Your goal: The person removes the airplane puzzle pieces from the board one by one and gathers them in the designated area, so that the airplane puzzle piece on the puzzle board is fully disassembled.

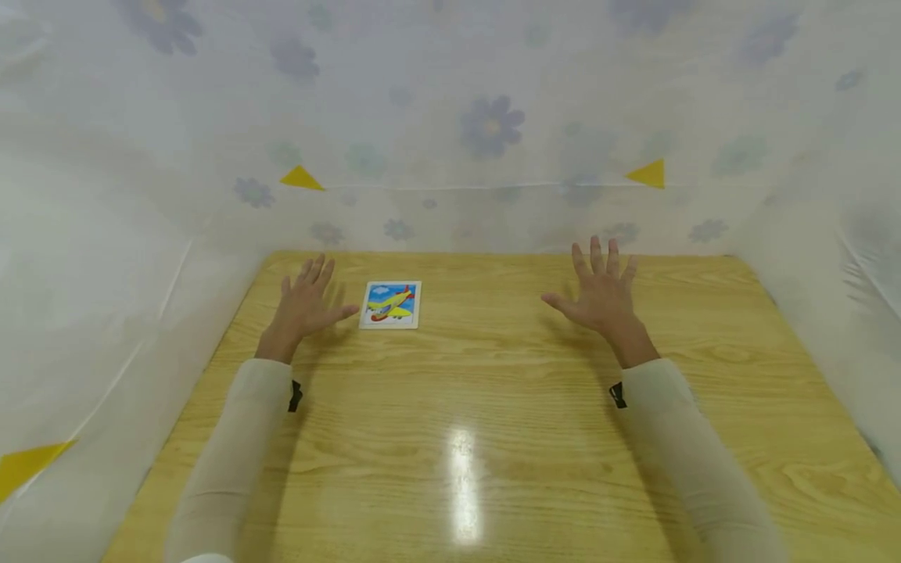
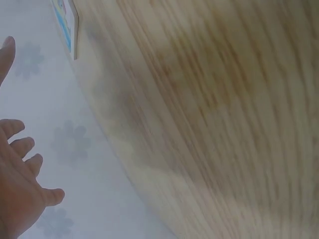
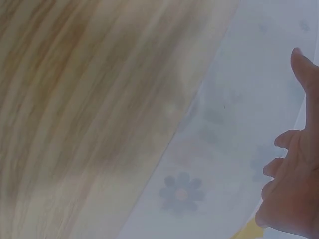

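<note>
A small square picture puzzle or card (image 1: 391,305) with a white border lies on the table, left of the middle and toward the back. It shows a yellow and red airplane on a blue sky. My left hand (image 1: 304,303) is just left of it, fingers spread and thumb pointing at its edge; it holds nothing. Farther right, my right hand (image 1: 598,293) is held above the table with fingers spread, also holding nothing. In the left wrist view only a corner of the picture square (image 2: 69,25) shows, beyond the left hand's thumb.
The wooden table (image 1: 464,375) has a glossy top with a bright reflection near the front. A white flowered curtain (image 1: 436,102) encloses the back and both sides. Yellow triangles (image 1: 649,173) are fixed on it. Black straps (image 1: 293,396) show at the sleeve cuffs.
</note>
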The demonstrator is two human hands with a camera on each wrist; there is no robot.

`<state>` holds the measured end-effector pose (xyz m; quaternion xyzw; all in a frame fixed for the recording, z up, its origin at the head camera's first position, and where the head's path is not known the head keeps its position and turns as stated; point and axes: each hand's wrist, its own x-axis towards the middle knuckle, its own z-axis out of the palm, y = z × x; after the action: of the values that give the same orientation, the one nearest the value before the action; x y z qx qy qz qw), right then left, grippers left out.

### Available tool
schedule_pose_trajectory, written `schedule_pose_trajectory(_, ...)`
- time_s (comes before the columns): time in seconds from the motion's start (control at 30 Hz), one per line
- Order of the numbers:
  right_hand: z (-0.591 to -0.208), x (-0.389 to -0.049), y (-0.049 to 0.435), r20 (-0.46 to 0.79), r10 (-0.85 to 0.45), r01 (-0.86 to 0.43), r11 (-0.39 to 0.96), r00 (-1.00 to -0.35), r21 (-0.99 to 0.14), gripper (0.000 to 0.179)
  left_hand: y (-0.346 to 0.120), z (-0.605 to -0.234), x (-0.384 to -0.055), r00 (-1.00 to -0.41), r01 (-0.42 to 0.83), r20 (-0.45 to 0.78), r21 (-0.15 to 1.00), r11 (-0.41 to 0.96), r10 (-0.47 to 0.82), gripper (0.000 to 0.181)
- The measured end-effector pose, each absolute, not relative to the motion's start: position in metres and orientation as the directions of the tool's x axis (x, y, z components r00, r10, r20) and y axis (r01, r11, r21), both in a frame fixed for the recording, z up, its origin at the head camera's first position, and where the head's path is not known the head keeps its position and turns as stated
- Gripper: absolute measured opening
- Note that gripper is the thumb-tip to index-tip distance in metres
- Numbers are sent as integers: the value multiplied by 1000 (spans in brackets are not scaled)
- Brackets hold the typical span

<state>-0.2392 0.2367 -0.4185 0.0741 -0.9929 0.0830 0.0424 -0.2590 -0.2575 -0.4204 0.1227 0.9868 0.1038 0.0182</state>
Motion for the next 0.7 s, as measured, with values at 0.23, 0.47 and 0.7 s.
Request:
schedule_pose_trajectory(0.23,-422,-246,216,52,-176,-183,964,-983,-190,102,-255,-426,-258,-963,256,-26,238,937,270,101)
schedule_pose_trajectory(0.47,-429,-250,194,34,-225,-227,951,-974,-209,102,-250,-427,-257,-960,259,-39,244,934,277,102)
schedule_pose_trajectory(0.7,-432,-253,173,35,-289,-289,933,-957,-212,99,-248,-433,-257,-955,275,-42,235,932,293,101)
